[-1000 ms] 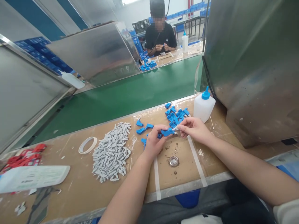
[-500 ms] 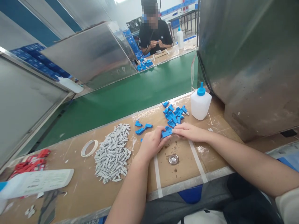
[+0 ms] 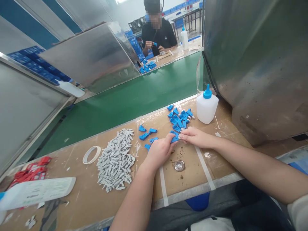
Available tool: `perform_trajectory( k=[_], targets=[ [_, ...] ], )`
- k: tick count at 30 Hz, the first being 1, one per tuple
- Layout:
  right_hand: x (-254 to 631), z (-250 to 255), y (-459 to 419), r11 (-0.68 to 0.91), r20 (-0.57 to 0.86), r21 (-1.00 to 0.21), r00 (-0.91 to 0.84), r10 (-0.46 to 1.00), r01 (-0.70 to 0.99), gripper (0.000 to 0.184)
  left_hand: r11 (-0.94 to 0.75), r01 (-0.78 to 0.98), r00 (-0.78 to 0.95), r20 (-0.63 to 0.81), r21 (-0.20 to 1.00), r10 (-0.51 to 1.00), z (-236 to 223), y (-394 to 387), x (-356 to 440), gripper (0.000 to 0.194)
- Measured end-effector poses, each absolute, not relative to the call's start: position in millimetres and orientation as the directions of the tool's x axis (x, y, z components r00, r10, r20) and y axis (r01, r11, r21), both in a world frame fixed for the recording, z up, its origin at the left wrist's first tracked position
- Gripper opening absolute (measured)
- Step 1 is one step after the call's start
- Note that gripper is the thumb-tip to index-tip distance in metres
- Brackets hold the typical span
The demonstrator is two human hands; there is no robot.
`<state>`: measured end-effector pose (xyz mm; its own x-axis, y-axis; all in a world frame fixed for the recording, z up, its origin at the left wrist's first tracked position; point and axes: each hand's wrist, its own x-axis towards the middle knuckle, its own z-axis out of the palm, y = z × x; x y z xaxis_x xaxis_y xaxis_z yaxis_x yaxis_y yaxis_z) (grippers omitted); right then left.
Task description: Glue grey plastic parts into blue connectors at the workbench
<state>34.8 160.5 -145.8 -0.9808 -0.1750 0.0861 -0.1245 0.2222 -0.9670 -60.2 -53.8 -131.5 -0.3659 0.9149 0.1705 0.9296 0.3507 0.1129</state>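
Note:
My left hand (image 3: 160, 151) is closed round a small blue plastic part (image 3: 175, 138), low over the brown worktop (image 3: 79, 195). My right hand (image 3: 196, 137) meets it from the right, fingers pinched against the same part's end. Just behind my hands lies a cluster of blue parts (image 3: 179, 118), and a few loose blue parts (image 3: 146, 133) lie to the left. A heap of small grey parts (image 3: 116, 160) sits left of my left hand.
A white glue bottle with a blue cap (image 3: 206, 106) stands at the right, beside a big metal housing (image 3: 255, 61). A small metal cup (image 3: 179, 165), a tape ring (image 3: 91, 154), red parts (image 3: 30, 168) and a white tray (image 3: 36, 191) lie on the worktop. Beyond the green conveyor belt (image 3: 134, 96) another person works.
Both hands have dropped from a raised hold to just above the worktop, still joined on the blue part. The view has shifted slightly.

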Motion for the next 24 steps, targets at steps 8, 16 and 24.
perform_trajectory(
  k=[8, 16, 24],
  targets=[
    [34.8, -153.4, 150.3, 0.205, 0.046, -0.976, -0.993, -0.106, -0.067, 0.041, 0.34, 0.937, -0.35, 0.168, 0.083, 0.922, -134.2, -51.4, -59.8, 0.032],
    [34.5, -154.8, 142.3, 0.154, -0.05, -0.987, -0.997, -0.052, 0.041, 0.039, 0.361, 0.932, -0.362, 0.168, 0.037, 0.917, -140.2, -46.3, -56.4, 0.03],
    [34.0, -158.7, 142.0, 0.179, -0.068, -0.982, -0.997, -0.032, 0.061, 0.039, 0.376, 0.921, -0.388, 0.134, 0.106, 0.912, -140.2, -45.5, -57.1, 0.028]
  ],
)
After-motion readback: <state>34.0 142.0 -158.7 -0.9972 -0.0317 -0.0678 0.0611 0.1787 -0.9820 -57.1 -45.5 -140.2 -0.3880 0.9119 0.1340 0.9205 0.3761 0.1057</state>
